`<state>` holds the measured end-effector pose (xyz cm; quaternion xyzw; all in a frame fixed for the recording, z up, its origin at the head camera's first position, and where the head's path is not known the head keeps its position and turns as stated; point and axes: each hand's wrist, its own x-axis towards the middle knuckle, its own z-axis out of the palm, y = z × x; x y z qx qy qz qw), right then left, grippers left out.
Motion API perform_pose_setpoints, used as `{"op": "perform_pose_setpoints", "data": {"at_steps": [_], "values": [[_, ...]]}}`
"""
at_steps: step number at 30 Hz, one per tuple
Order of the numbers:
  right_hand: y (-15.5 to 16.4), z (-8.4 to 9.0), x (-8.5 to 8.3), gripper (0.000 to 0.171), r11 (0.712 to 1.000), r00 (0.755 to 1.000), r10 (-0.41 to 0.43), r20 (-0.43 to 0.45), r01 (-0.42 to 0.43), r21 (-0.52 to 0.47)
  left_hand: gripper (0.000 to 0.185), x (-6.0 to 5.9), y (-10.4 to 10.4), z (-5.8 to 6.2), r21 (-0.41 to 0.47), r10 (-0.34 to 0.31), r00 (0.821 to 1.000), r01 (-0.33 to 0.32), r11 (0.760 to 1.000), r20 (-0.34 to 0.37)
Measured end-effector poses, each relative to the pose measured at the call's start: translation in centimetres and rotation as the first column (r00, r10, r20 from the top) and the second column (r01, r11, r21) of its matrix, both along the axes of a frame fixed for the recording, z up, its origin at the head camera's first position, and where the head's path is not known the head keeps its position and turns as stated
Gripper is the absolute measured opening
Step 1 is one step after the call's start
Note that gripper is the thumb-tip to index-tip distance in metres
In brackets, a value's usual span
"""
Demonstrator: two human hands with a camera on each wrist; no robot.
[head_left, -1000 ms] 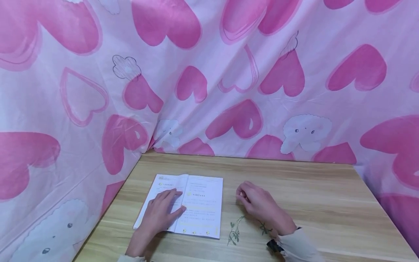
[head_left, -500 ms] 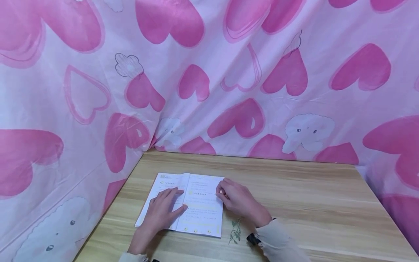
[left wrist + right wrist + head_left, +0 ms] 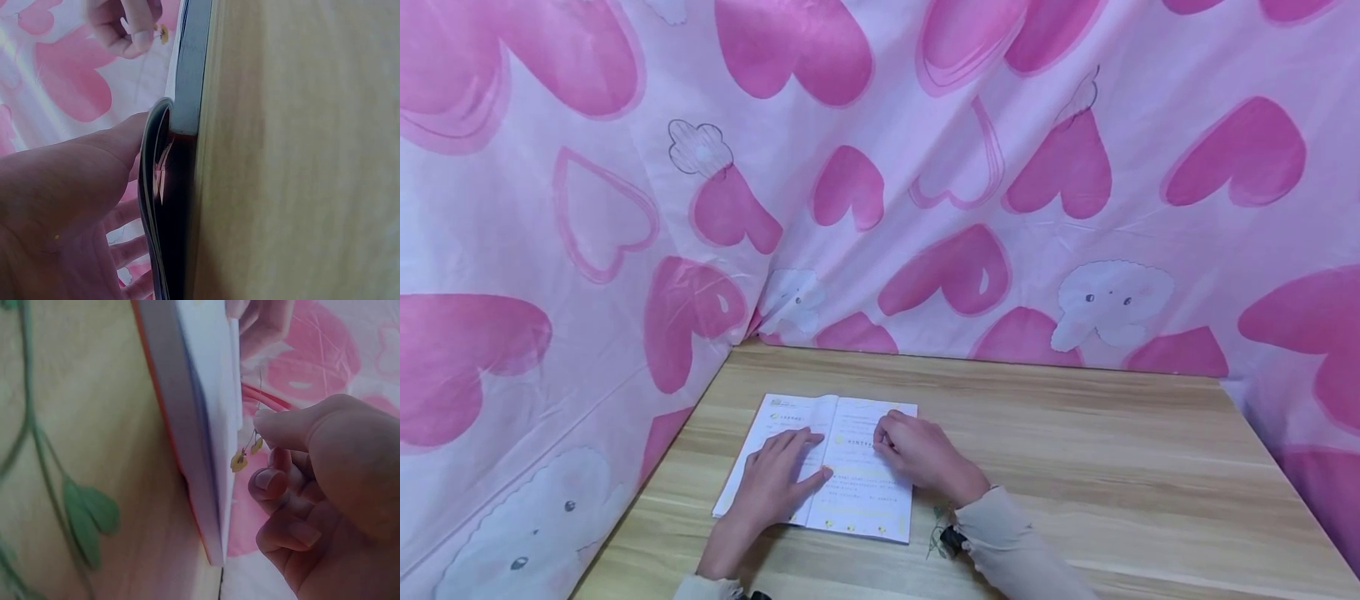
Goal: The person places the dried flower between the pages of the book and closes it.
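Note:
An open book [image 3: 865, 510] with printed pages lies on the wooden table. My left hand [image 3: 771, 487] rests on its left page, fingers spread and thumb tip by the spine. Over the right page my right hand [image 3: 923, 457] pinches a thin stem between thumb and forefinger, its other fingers curled. From that stem hang small yellow flowers [image 3: 239, 460], seen close above the page in the right wrist view. A green leafy sprig [image 3: 90, 515] lies on the table beside the book. In the head view the right wrist partly hides this sprig.
Pink heart-patterned cloth [image 3: 947, 275] hangs behind the table [image 3: 1112, 467] and along its left side. A black strap [image 3: 953, 539] sits at the right wrist, close by the sprig.
My right hand has moved left from the bare tabletop to over the book's right page. Its forearm now covers more of the green sprigs. My left hand stays on the book.

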<state>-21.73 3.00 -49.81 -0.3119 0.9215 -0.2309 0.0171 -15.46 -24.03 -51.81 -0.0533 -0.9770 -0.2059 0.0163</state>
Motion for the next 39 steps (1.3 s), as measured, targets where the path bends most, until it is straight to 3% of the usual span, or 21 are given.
{"op": "perform_pose_setpoints", "data": {"at_steps": [16,25,32,39], "values": [[-0.3,-1.2,-0.3,0.010,1.000,0.999,0.001,0.049,-0.001,-0.004,0.060,-0.2,-0.1,-0.3,0.005,0.005,1.000,-0.005,1.000,0.008],[2.0,-1.2,-1.3,0.012,0.993,0.993,-0.112,0.023,0.113,-0.033,0.060,-0.2,-0.1,-0.4,-0.005,0.010,1.000,-0.010,1.000,0.019],[3.4,-1.2,-1.9,0.040,0.986,0.986,-0.168,0.023,0.168,0.007,0.061,-0.2,0.0,-0.3,-0.004,0.009,1.000,-0.009,1.000,0.024],[3.9,-1.0,-1.8,0.047,0.985,0.983,-0.170,0.069,0.167,0.047,0.061,-0.1,0.0,-0.2,-0.005,0.008,1.000,-0.008,1.000,0.028]]}}
